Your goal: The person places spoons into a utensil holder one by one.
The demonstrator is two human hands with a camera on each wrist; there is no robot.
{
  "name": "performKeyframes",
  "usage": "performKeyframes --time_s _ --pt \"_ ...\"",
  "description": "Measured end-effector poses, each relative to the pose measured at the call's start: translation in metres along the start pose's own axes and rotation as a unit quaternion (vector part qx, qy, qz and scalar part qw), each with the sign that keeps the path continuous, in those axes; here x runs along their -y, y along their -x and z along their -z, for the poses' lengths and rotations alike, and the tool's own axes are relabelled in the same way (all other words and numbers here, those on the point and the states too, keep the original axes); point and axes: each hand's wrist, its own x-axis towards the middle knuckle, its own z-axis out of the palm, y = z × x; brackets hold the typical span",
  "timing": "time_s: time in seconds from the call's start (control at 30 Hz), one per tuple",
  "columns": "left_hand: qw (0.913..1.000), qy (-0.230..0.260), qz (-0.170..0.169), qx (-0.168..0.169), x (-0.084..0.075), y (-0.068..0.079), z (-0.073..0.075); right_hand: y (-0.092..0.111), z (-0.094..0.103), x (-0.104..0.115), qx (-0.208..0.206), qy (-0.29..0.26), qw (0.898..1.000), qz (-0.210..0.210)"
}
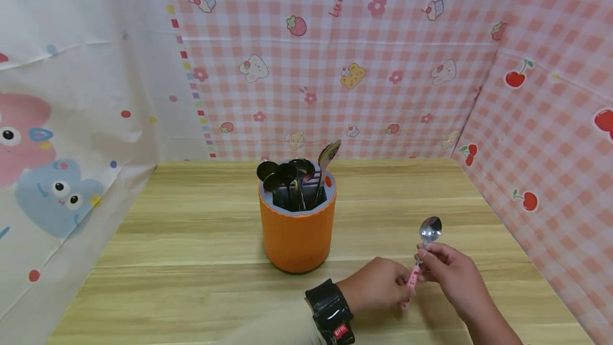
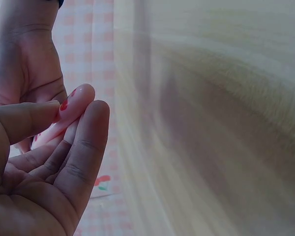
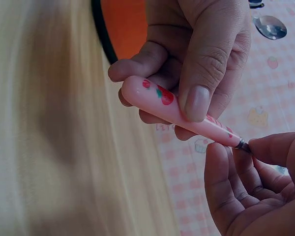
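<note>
Both hands hold one spoon [image 1: 431,229], which has a shiny metal bowl and a pink handle [image 3: 152,101] printed with red strawberries. My left hand [image 1: 378,286] pinches the pink handle between thumb and fingers; in the left wrist view the rounded handle end [image 2: 81,96] sticks out past the fingertips. Higher up, my right hand [image 1: 452,276] pinches the metal neck just above the handle. The bowl points away from me, above the right fingers. To the left stands an orange round holder [image 1: 297,244] with a grey top, several dark and metal spoons [image 1: 287,173] upright in it.
The holder stands mid-table on the wood-grain tabletop [image 1: 191,238]. A pink checked cloth [image 1: 325,57] hangs behind, another checked cloth [image 1: 551,137] closes the right side, and a white patterned cloth [image 1: 86,95] the left. A black band [image 1: 330,310] wraps the left wrist.
</note>
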Motion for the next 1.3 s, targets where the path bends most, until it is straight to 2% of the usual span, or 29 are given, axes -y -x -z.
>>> performKeyframes --time_s 0.4,0.77,1.07,1.3 --pt "0.9993 -0.014 -0.031 -0.017 -0.004 0.008 0.019 -0.005 -0.007 0.023 0.01 0.002 1.0 0.027" --pt "0.9992 -0.004 -0.035 -0.02 -0.006 0.015 0.031 -0.007 -0.013 0.033 0.012 -0.002 0.999 0.04" --pt "0.9995 0.001 -0.02 -0.023 -0.009 0.02 0.039 -0.008 -0.018 0.041 0.016 -0.01 0.999 0.045" --pt "0.9992 0.001 -0.022 -0.033 -0.008 0.023 0.042 -0.008 -0.021 0.045 0.013 -0.005 0.999 0.043"
